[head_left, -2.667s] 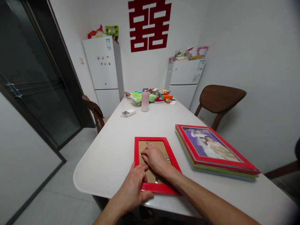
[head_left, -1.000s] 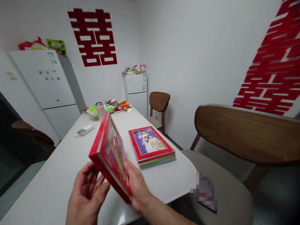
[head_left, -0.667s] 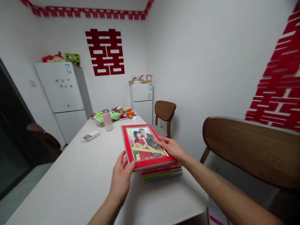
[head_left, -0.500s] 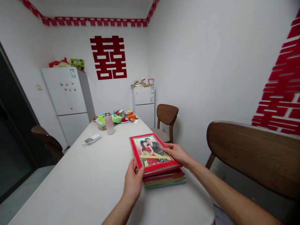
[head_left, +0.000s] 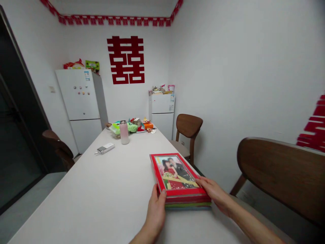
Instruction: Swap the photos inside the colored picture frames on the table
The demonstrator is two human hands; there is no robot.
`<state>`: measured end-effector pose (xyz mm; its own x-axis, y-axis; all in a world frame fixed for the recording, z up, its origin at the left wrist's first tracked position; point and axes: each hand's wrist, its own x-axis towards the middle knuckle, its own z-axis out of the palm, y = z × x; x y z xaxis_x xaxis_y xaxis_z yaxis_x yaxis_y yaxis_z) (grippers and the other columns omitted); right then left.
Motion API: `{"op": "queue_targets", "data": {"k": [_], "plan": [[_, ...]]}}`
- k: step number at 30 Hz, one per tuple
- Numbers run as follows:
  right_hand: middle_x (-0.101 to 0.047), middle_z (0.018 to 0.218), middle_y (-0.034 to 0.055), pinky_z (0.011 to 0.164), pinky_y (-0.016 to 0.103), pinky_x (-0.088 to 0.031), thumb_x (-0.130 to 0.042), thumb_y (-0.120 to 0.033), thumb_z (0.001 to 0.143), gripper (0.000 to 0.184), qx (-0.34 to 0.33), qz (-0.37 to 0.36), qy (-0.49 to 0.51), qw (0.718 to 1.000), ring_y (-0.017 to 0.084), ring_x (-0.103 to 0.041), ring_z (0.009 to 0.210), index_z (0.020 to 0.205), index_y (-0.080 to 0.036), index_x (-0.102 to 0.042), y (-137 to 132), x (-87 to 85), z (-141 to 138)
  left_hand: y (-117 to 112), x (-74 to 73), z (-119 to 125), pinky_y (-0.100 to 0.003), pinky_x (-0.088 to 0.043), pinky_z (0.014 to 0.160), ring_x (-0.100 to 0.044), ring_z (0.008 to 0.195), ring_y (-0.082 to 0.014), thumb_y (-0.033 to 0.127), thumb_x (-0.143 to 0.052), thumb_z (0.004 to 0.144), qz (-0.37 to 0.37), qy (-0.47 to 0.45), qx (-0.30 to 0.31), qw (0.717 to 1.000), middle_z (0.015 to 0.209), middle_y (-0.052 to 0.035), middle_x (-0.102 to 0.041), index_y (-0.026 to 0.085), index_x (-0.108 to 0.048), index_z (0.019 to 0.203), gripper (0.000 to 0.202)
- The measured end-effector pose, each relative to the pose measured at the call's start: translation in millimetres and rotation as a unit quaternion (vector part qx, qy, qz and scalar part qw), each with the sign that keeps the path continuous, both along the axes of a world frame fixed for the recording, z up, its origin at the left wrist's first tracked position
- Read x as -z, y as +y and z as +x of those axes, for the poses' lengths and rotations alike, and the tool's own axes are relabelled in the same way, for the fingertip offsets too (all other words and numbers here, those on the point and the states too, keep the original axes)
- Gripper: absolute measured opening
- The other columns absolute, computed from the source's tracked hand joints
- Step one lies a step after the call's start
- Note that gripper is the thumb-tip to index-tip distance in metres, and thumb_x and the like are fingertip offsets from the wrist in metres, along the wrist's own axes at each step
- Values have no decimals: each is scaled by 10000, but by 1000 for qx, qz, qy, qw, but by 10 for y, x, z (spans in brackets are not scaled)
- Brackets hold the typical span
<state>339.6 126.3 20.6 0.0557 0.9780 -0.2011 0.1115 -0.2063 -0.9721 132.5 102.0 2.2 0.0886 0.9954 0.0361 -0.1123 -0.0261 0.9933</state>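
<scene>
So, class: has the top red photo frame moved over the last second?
Yes: the top red photo frame has come rightward and down, judged against the green frame beneath.

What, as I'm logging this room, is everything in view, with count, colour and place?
Table: one, white, centre
Lower frames: count unclear, red, green, bluish, on table
Top frame: one, red, on lower frames
Bottle: one, pink, table's far half
Small object: one, white-grey, left of bottle
Assorted packages: uncounted, multicoloured, table's far end
Fridges: two, white, at back
Fridge-top items: uncounted, multicoloured, both fridges
Magnets: several, mixed, left fridge
Cutouts: two, red, back and right edge
Garland: one, red, along top
Chairs: three, brown, one left, two right
Door: one, dark, left
Left hand: one, bare, top frame's near-left corner
Right hand: one, bare, top frame's right edge
</scene>
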Motion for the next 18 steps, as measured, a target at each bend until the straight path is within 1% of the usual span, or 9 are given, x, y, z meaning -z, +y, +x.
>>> {"op": "queue_targets", "data": {"k": [2, 5, 9, 12, 15, 18], "plan": [[-677, 811, 44, 698, 313, -469, -442, -318, 692, 356, -5, 5, 29, 1000, 196, -626, 724, 972, -149, -580, -29, -21, -201, 47, 25, -128, -272, -366, 869, -446, 1086, -229, 421, -455, 729, -1, 1, -22, 1000, 1179, -103, -502, 110, -432, 1126, 505], [-680, 778, 35, 691, 318, -469, -420, -282, 684, 361, -44, 9, 80, 996, 204, -627, 713, 981, -138, -565, 39, -49, -599, 178, 28, -462, -295, -350, 882, -456, 1076, -239, 439, -458, 726, -2, 5, -59, 998, 1159, -93, -522, 127, -459, 1105, 491], [-682, 733, 26, 655, 299, -472, -381, -238, 669, 376, -69, 40, 82, 993, 199, -629, 682, 985, -133, -556, 338, -11, -1182, 391, -18, -1003, -334, -355, 872, -502, 1021, -254, 446, -446, 737, -5, 13, -105, 994, 1088, -86, -576, 134, -504, 1053, 448], [-681, 735, 28, 625, 288, -472, -375, -256, 675, 379, -84, 55, 73, 992, 198, -628, 678, 991, -143, -552, 618, 52, -1552, 516, -58, -1317, -344, -359, 864, -525, 984, -247, 430, -429, 764, -6, 16, -137, 990, 1041, -76, -603, 143, -523, 1021, 396], [-678, 758, 29, 604, 279, -469, -372, -308, 696, 378, -92, 74, 52, 992, 198, -625, 692, 994, -160, -551, 813, 89, -1799, 586, -81, -1487, -358, -380, 838, -557, 920, -219, 401, -420, 799, -5, 12, -157, 988, 993, -70, -615, 145, -527, 998, 341], [-673, 756, 28, 603, 272, -462, -362, -348, 712, 389, -90, 92, 20, 991, 190, -618, 696, 1003, -171, -551, 886, 93, -1896, 606, -88, -1547, -382, -422, 777, -568, 848, -178, 360, -427, 825, -3, 4, -166, 986, 977, -60, -586, 139, -511, 998, 293]]}}
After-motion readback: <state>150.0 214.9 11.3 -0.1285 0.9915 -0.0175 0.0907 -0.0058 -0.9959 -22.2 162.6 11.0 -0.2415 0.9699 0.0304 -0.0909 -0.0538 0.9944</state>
